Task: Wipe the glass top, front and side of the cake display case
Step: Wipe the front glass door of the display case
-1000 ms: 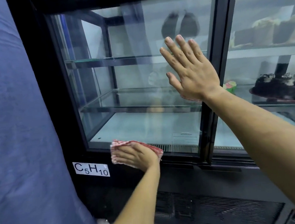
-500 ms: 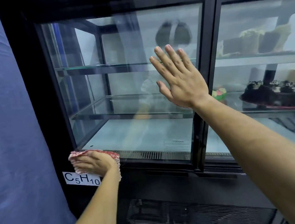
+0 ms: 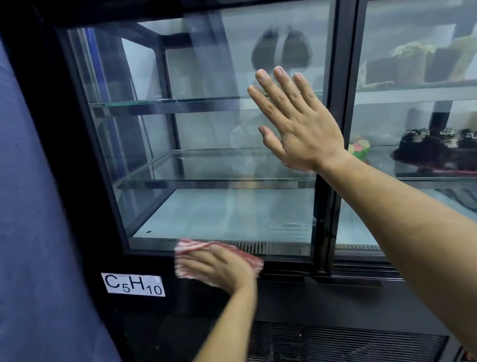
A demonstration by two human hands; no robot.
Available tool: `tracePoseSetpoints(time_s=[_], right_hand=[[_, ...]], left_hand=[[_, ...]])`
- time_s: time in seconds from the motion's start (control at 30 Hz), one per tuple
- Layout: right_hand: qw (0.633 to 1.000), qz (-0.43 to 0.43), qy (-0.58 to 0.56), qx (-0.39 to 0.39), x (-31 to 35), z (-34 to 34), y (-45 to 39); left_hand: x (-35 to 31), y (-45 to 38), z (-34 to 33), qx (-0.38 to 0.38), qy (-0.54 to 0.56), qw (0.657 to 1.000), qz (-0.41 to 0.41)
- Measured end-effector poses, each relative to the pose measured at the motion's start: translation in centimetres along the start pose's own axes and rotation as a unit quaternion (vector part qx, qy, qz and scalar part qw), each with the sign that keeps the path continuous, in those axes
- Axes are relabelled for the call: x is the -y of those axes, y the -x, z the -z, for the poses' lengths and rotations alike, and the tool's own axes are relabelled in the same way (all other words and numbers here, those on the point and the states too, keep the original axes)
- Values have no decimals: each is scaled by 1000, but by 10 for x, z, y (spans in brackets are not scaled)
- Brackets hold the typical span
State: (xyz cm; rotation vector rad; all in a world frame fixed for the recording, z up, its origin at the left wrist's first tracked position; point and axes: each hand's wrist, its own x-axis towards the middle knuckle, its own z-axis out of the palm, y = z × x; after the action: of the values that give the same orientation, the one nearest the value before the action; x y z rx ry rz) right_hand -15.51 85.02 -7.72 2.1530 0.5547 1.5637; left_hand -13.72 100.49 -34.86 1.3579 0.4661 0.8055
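The cake display case (image 3: 55,139) has a black frame, and its front glass (image 3: 207,68) fills the middle of the view. My left hand (image 3: 221,267) presses a red-and-white cloth (image 3: 188,247) flat against the bottom edge of the glass, with straight fingers pointing left. Higher up, my right hand (image 3: 299,126) lies flat on the glass beside the door's right frame, fingers spread and pointing up. The shelves behind this pane are bare.
A dark chocolate cake (image 3: 447,145) and cake slices (image 3: 423,60) sit behind the right pane. A white C5H10 sticker (image 3: 133,284) is on the black base left of the cloth. A vent grille (image 3: 332,345) runs below. Blue fabric (image 3: 19,229) fills the left edge.
My left hand swept the cloth left along the bottom edge to above the sticker, then back right. My right hand stayed flat on the glass.
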Motion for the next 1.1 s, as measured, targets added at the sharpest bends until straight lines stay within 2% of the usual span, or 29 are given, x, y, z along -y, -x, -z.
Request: tracePoseSetpoints(time_s=[0.1,0.2,0.27,0.33,0.4,0.47,0.57,0.6,0.67,0.73,0.8,0.87,0.9,0.93,1.1], right_hand=[[1000,-6,1,0,0,-1,1],[1000,-9,5,0,2,1,0],[1000,-8,4,1,2,0,0],[1000,-11,7,1,3,0,1],[1000,-11,4,0,2,0,1],[1000,-10,1,2,2,1,0],[1000,-5,3,0,0,0,1],[1000,-6,3,-1,1,1,0],[1000,-8,0,-1,2,1,0],[1000,-8,-2,-1,2,0,0],[1000,-9,0,-6,2,-1,0],[1000,-6,0,-11,1,-2,0],[1000,-5,-1,-14,0,-3,0],[1000,-5,-3,-16,0,-3,0],[996,-42,-52,-57,-1,0,1]], left_hand=[[10,-105,48,-64,-40,997,14],[20,-168,91,-63,-113,991,-17],[19,-159,84,-62,-83,994,-18],[16,-112,55,-39,-161,985,-41],[30,-41,25,20,-262,958,-116],[55,36,9,106,-323,909,-241],[74,90,4,163,-328,835,-411],[72,89,3,160,-332,795,-482],[67,77,1,192,-382,646,-632],[57,61,-3,263,-379,528,-713],[42,49,-9,299,-358,459,-756],[28,36,-14,304,-338,396,-798],[20,29,-17,301,-325,370,-816],[10,23,-20,298,-311,359,-828],[-60,-8,-31,255,-284,397,-835]])
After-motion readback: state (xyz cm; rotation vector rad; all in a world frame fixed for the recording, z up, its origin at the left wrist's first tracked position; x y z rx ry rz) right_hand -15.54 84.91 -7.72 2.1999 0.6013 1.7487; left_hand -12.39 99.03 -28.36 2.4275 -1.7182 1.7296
